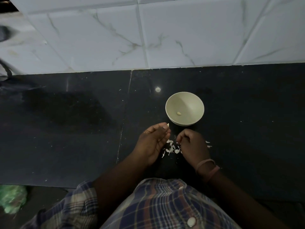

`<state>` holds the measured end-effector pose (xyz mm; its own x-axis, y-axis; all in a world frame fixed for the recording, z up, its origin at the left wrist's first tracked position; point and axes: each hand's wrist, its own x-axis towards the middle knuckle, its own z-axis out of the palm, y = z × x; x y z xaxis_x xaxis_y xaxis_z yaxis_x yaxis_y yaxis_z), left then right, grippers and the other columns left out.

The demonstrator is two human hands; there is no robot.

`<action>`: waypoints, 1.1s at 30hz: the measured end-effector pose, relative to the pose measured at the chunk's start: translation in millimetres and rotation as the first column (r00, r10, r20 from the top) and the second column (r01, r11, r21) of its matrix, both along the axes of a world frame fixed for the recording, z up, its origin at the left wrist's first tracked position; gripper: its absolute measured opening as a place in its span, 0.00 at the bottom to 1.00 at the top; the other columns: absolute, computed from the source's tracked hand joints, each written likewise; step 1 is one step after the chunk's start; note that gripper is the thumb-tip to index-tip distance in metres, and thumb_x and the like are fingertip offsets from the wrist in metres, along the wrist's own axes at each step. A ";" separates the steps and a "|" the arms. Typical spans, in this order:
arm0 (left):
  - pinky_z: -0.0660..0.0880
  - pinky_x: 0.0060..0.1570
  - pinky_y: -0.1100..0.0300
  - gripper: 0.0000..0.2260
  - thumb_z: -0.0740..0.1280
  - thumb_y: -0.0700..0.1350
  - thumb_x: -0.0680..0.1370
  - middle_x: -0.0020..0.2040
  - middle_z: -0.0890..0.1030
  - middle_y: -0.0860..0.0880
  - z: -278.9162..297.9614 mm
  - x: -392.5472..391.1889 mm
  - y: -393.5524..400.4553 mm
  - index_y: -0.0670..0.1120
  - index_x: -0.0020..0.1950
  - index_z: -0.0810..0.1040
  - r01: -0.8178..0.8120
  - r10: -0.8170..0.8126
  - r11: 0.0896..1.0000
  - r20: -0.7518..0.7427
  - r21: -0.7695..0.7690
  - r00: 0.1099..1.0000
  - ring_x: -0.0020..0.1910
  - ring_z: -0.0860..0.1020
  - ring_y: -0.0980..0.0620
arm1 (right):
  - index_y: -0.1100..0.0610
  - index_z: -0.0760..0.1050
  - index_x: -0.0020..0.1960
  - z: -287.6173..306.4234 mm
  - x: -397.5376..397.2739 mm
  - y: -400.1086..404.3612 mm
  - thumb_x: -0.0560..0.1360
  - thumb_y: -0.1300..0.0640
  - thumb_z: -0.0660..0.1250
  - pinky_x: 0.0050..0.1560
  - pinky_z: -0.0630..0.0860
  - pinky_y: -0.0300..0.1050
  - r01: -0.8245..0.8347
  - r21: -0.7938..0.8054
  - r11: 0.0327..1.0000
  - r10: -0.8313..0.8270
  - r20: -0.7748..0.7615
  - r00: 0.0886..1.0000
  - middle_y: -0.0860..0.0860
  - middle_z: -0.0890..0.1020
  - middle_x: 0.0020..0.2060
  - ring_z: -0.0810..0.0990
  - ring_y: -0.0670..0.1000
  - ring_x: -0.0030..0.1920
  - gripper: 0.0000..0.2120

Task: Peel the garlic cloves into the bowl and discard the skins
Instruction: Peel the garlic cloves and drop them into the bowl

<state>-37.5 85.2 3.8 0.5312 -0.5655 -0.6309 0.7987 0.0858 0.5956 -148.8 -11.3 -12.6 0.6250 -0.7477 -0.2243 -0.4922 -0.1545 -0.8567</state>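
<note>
Garlic clove [168,124] sits pinched at the fingertips of the left hand [154,142], just beside the near rim of the pale bowl [184,108] on the dark desk [66,129]. One peeled clove [178,113] lies inside the bowl. The right hand [192,144] has its fingers curled, its grip closed, though whether it holds anything I cannot tell. Papery skins [171,148] lie scattered on the desk between and under the two hands.
</note>
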 end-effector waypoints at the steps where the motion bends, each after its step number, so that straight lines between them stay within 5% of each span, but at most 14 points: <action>1: 0.82 0.45 0.63 0.04 0.68 0.34 0.79 0.44 0.85 0.45 -0.7 2.2 -5.9 0.39 0.52 0.81 0.002 -0.002 1.000 0.012 0.013 1.000 0.42 0.85 0.53 | 0.53 0.77 0.32 1.3 0.5 -1.8 0.70 0.65 0.60 0.38 0.70 0.42 0.006 0.001 1.000 -0.006 0.001 1.000 0.47 0.80 0.30 0.78 0.46 0.35 0.12; 5: 0.83 0.47 0.61 0.05 0.67 0.32 0.79 0.45 0.85 0.42 -4.3 5.9 -33.9 0.36 0.52 0.82 0.007 -0.011 0.997 0.050 0.074 0.999 0.43 0.85 0.51 | 0.52 0.75 0.30 -0.9 6.9 -9.0 0.67 0.54 0.57 0.37 0.72 0.45 0.099 0.043 0.994 -0.100 0.039 0.994 0.48 0.78 0.27 0.77 0.49 0.32 0.11; 10: 0.83 0.44 0.62 0.06 0.69 0.30 0.77 0.42 0.85 0.42 -7.6 3.2 -59.8 0.37 0.51 0.81 -0.010 -0.011 0.986 0.128 0.168 0.992 0.40 0.84 0.50 | 0.54 0.75 0.31 -10.1 10.2 -9.7 0.70 0.53 0.57 0.39 0.75 0.52 0.115 0.016 0.993 -0.115 0.063 0.991 0.51 0.80 0.30 0.79 0.54 0.34 0.12; 18: 0.81 0.40 0.64 0.05 0.71 0.30 0.76 0.43 0.84 0.41 -8.3 1.4 -67.6 0.37 0.50 0.80 -0.137 0.086 0.967 0.231 0.217 0.969 0.41 0.84 0.49 | 0.56 0.79 0.42 -19.1 5.5 -3.3 0.75 0.68 0.63 0.43 0.72 0.44 0.159 0.052 0.986 -0.164 0.090 0.982 0.49 0.82 0.38 0.79 0.48 0.40 0.10; 21: 0.81 0.39 0.60 0.07 0.66 0.31 0.79 0.43 0.83 0.41 -9.9 -8.9 -53.9 0.37 0.54 0.80 -0.141 0.082 0.943 0.200 0.302 0.976 0.39 0.82 0.49 | 0.57 0.80 0.50 -16.9 0.8 7.8 0.79 0.64 0.63 0.50 0.72 0.42 0.139 -0.093 0.986 -0.124 0.151 0.981 0.52 0.82 0.46 0.79 0.49 0.48 0.07; 23: 0.80 0.38 0.56 0.07 0.64 0.37 0.80 0.43 0.84 0.41 -6.7 -21.0 -42.6 0.40 0.51 0.81 0.003 -0.014 0.936 0.029 0.351 0.999 0.39 0.82 0.47 | 0.57 0.80 0.57 -19.5 -1.1 17.7 0.81 0.56 0.59 0.56 0.72 0.41 0.035 -0.207 0.978 -0.004 0.148 0.989 0.53 0.83 0.52 0.79 0.50 0.53 0.12; 26: 0.79 0.50 0.52 0.16 0.60 0.52 0.83 0.48 0.83 0.41 -0.6 -20.7 -36.2 0.42 0.50 0.80 0.226 -0.177 0.947 -0.218 0.229 0.960 0.51 0.83 0.43 | 0.60 0.77 0.68 -32.3 -1.7 33.2 0.82 0.50 0.52 0.69 0.69 0.48 -0.182 -0.322 0.929 0.182 -0.033 0.983 0.58 0.80 0.65 0.77 0.57 0.67 0.24; 30: 0.72 0.63 0.48 0.22 0.57 0.54 0.85 0.67 0.75 0.39 -1.1 -3.9 -35.1 0.39 0.70 0.71 0.162 -0.125 0.968 -0.191 0.189 0.973 0.68 0.74 0.39 | 0.60 0.77 0.68 -44.1 -9.2 34.4 0.81 0.46 0.51 0.72 0.66 0.59 -0.238 -0.449 0.861 0.123 -0.270 0.955 0.60 0.78 0.68 0.75 0.61 0.70 0.27; 33: 0.74 0.60 0.51 0.13 0.60 0.45 0.84 0.62 0.78 0.39 -7.4 4.5 -34.7 0.40 0.65 0.74 0.052 -0.029 0.975 -0.105 0.217 0.994 0.62 0.77 0.42 | 0.59 0.81 0.59 -44.2 -23.9 26.6 0.79 0.50 0.56 0.67 0.73 0.57 -0.119 -0.527 0.841 0.010 -0.205 0.979 0.59 0.82 0.61 0.79 0.60 0.64 0.20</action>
